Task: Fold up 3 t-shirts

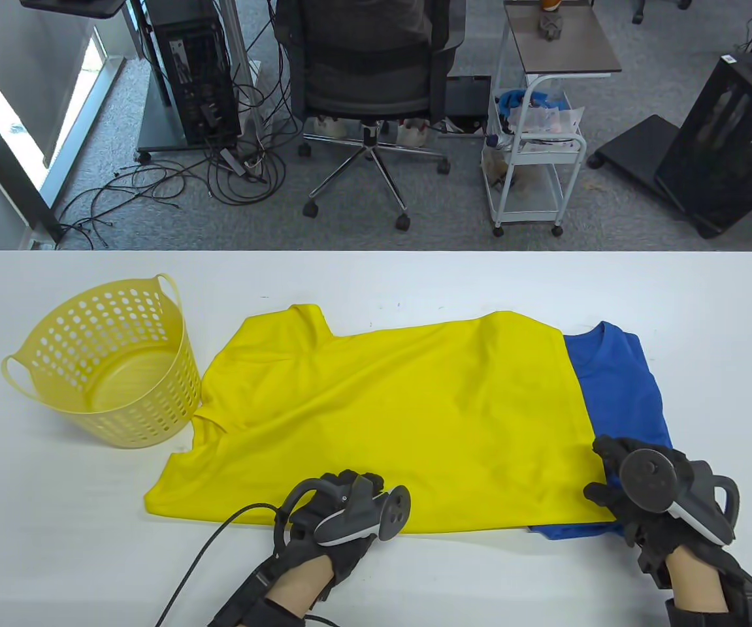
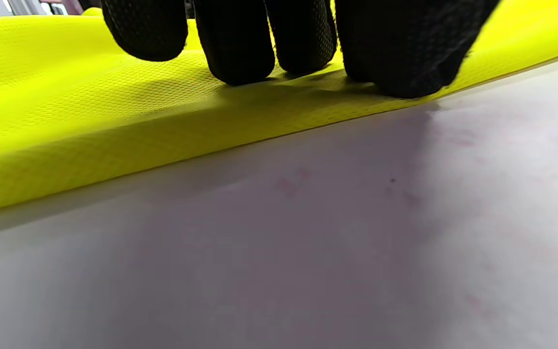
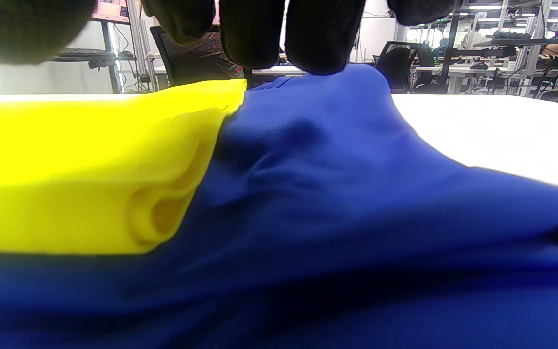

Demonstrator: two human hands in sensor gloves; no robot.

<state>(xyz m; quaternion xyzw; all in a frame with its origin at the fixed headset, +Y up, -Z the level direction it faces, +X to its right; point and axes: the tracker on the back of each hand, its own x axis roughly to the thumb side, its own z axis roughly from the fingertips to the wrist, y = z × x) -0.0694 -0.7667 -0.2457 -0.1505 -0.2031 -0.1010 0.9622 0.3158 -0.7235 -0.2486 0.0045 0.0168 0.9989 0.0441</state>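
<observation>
A yellow t-shirt (image 1: 402,418) lies flat across the white table (image 1: 415,281), collar to the left. Its right end overlaps a folded blue t-shirt (image 1: 617,385). My left hand (image 1: 349,484) is at the yellow shirt's near edge. In the left wrist view its fingertips (image 2: 240,48) press down on the yellow cloth (image 2: 66,97) just inside the hem. My right hand (image 1: 611,471) rests where the yellow shirt's near right corner meets the blue one. In the right wrist view its fingers (image 3: 255,34) touch the blue cloth (image 3: 332,194) beside the yellow edge (image 3: 66,169). No third shirt is in view.
A yellow perforated basket (image 1: 108,366) with nothing in it stands at the table's left, touching the yellow shirt's sleeve. Beyond the far edge are an office chair (image 1: 369,72), a white cart (image 1: 536,150) and cables on the floor.
</observation>
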